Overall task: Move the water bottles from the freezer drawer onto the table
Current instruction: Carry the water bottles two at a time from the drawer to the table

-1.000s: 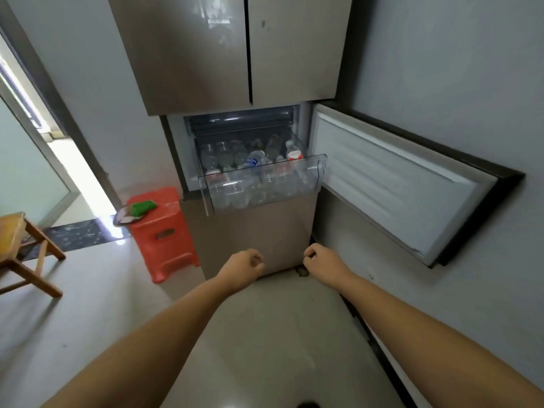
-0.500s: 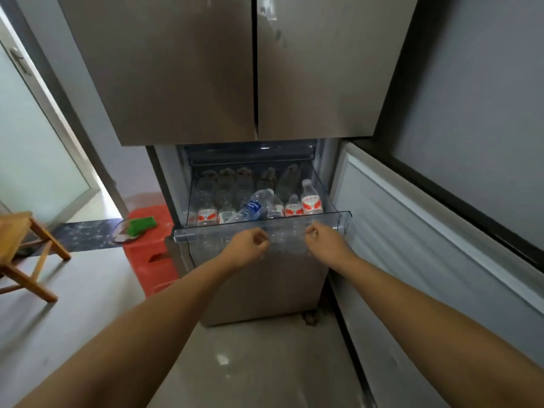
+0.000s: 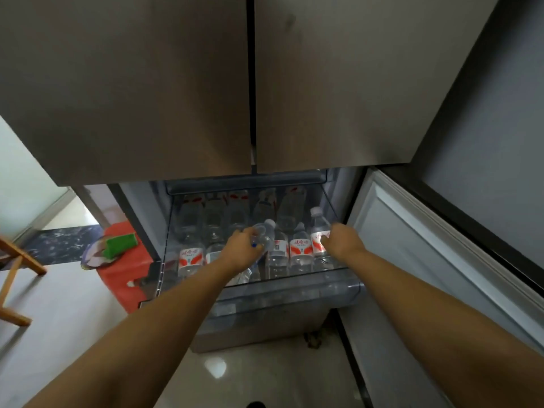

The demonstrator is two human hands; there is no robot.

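Note:
The clear freezer drawer [image 3: 294, 293] is pulled out under the fridge's upper doors and holds several water bottles with red-and-white labels [image 3: 191, 257]. My left hand [image 3: 240, 250] curls round a tilted blue-labelled bottle [image 3: 263, 235] lying across the others in the middle. My right hand [image 3: 341, 240] closes on the rightmost upright bottle [image 3: 318, 223] at its label. Two more labelled bottles [image 3: 300, 248] stand between my hands. The table is not in view.
The open freezer door [image 3: 426, 260] stretches along the right wall. A red plastic stool [image 3: 126, 278] with a green sponge [image 3: 120, 244] on it stands left of the fridge. A wooden chair [image 3: 14, 260] is at the far left. Grey tiled floor lies below.
I have stepped closer to the fridge. Both hands rose from fists in front of the drawer's edge into the drawer and took hold of bottles.

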